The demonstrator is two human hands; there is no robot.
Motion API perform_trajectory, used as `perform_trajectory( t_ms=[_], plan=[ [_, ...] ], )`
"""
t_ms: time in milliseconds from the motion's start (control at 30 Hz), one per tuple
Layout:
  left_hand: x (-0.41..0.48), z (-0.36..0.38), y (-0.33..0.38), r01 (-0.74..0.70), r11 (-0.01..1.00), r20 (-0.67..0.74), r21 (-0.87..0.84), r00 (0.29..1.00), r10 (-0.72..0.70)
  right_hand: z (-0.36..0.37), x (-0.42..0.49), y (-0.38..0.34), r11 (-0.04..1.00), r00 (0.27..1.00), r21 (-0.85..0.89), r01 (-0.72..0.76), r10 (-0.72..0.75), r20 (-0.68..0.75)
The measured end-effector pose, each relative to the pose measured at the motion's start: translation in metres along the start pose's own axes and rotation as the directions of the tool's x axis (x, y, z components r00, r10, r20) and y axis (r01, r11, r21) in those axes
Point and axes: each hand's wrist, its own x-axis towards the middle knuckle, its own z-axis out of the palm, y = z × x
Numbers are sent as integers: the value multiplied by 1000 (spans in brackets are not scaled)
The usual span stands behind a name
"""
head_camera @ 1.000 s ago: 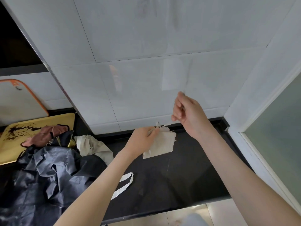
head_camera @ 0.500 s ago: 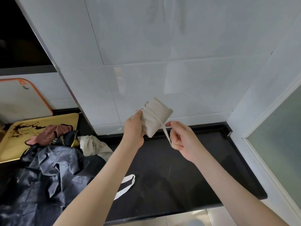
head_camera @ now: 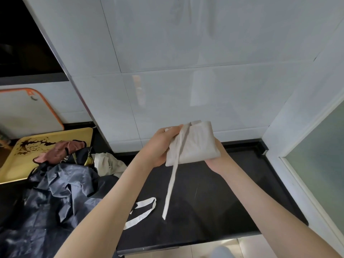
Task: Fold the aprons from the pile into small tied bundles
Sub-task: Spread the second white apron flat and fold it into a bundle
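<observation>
Folded cream apron bundle (head_camera: 195,144) is held in the air between both hands, above the black counter (head_camera: 232,192) and in front of the tiled wall (head_camera: 167,71). Its long axis runs left to right, with the right end slightly higher. One loose strap (head_camera: 172,181) crosses the bundle's left part and hangs down, its free end pointing toward the person and just clear of the counter. Left hand (head_camera: 160,146) grips the bundle's left edge, thumb on top and fingers curled round the cloth, forearm reaching up from lower left. Right hand (head_camera: 217,161) sits under the lower right corner, palm up. Its fingers are hidden behind the cloth, so their grip cannot be determined. At left lies the pile: a dark navy apron (head_camera: 55,202), a pink apron (head_camera: 61,149) and a cream apron (head_camera: 108,162), partly over a yellow tray (head_camera: 46,135).
</observation>
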Motion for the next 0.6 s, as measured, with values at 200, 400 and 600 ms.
perform_trajectory(
  t_ms=[200, 400, 600],
  plan=[
    [12, 10, -9, -90, 991, -347, -100, 937, 50, 27, 0, 17, 919, 997, -394, -15, -18, -80],
    [14, 9, -15, -158, 987, -477, 26, 866, 151, 22, -9, 14, 986, 997, 151, -76, 76, 12],
    [15, 2, -26, -234, 971, -522, 50, 823, 225, 10, -18, 20, 977, 983, 202, -66, 29, 181]
  ],
)
